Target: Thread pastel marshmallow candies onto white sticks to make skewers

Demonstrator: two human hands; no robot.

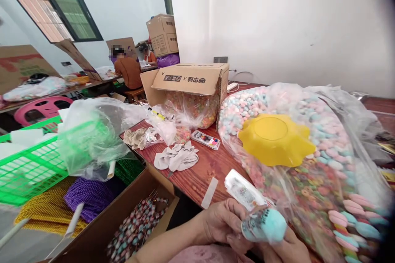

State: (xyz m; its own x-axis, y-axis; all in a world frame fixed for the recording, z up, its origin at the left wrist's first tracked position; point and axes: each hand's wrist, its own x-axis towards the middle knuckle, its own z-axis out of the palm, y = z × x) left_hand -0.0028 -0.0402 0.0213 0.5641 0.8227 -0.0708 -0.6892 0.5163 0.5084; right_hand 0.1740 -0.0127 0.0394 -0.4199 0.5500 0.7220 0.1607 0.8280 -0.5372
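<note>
Low at the right in the head view, my left hand (222, 222) pinches the side of a small clear printed packet (263, 226) with something light blue inside. My right hand (288, 248) is closed around the packet's lower right side, its fingers partly hidden behind it. Just beyond the packet lies a stack of white printed bags (243, 191). A narrow pale strip (210, 192) lies on the table to the left of that stack. Loose pink, blue and white striped pieces (354, 222) are piled to the right of my hands.
A yellow wavy-edged bowl (276, 139) rests on large clear bags (327, 119) of pastel pieces. An open carton (191, 82) stands behind. At left are a green basket (33, 168), purple cord (92, 197) and a box of beaded strands (135, 226). People (128, 72) sit farther back.
</note>
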